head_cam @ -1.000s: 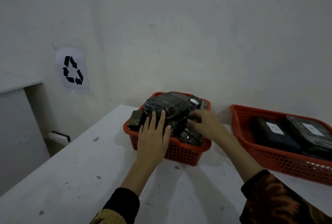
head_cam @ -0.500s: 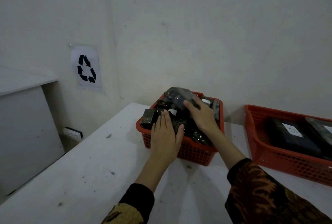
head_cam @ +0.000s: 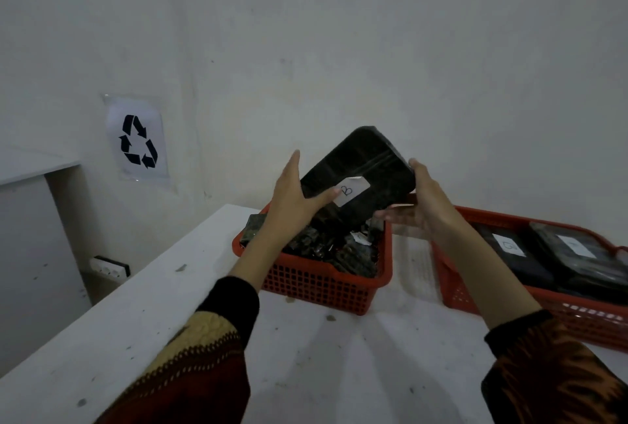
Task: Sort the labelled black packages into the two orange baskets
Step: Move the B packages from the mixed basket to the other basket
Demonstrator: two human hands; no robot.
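A black wrapped package (head_cam: 365, 170) with a white handwritten label is held tilted in the air above the small orange basket (head_cam: 316, 284). My left hand (head_cam: 292, 199) grips its left edge, thumb across the label's corner. My right hand (head_cam: 419, 202) holds its right and lower edge. Several more black packages (head_cam: 326, 247) fill that small basket. A larger orange basket (head_cam: 584, 318) at the right holds two flat black packages with white labels (head_cam: 513, 247).
Both baskets stand on a white table (head_cam: 136, 328) set into a corner of white walls. A recycling sign (head_cam: 137, 139) hangs on the left wall. A wall socket (head_cam: 110, 267) sits low beside the table's left edge.
Both hands were resting on the pile in the small basket. They have since closed on one package and lifted it up above the basket, label facing me.
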